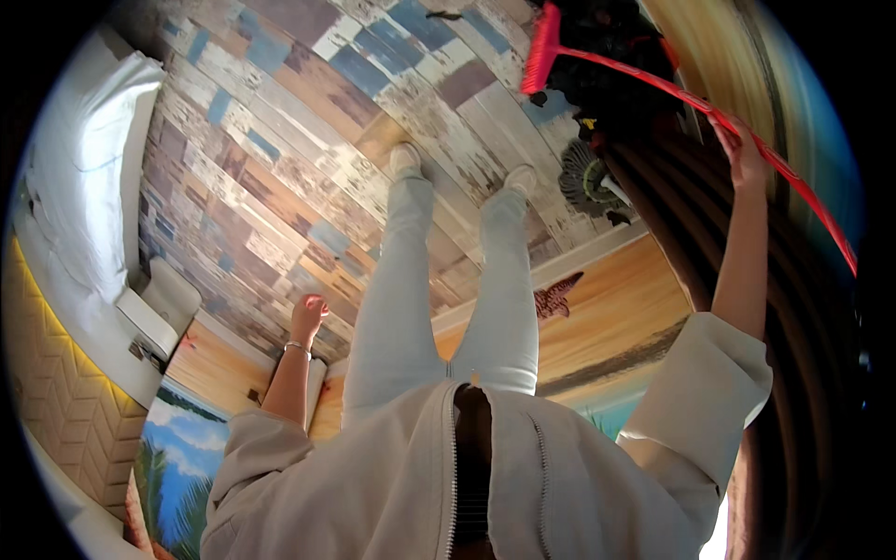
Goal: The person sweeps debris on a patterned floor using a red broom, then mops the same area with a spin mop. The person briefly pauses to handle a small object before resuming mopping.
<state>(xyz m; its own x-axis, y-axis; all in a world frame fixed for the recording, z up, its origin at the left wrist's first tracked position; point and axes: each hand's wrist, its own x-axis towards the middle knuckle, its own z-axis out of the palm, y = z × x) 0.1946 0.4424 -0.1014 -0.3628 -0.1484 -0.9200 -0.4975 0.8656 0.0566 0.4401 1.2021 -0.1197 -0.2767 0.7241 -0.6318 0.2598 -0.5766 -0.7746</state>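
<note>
A red broom handle [651,72] slants across the upper right, and my right hand [740,150] has its fingers around it. At the far end, the broom's pinkish-red bristle head [540,56] is beside a dark heap on the floor. My left hand [308,318] hangs low at the left, with a bracelet on the wrist. Its fingers are curled, and whether anything small is inside them cannot be told. Between my arms my legs, in pale trousers, stand on the patchwork wood-pattern floor [336,91].
A white-covered bed [105,168] stands at the left, with a white bedside cabinet [164,301] near it. Dark brown curtains [700,210] hang at the right. A dark, shell-shaped object [588,175] lies close to my right foot. Painted walls [609,308] rise behind me.
</note>
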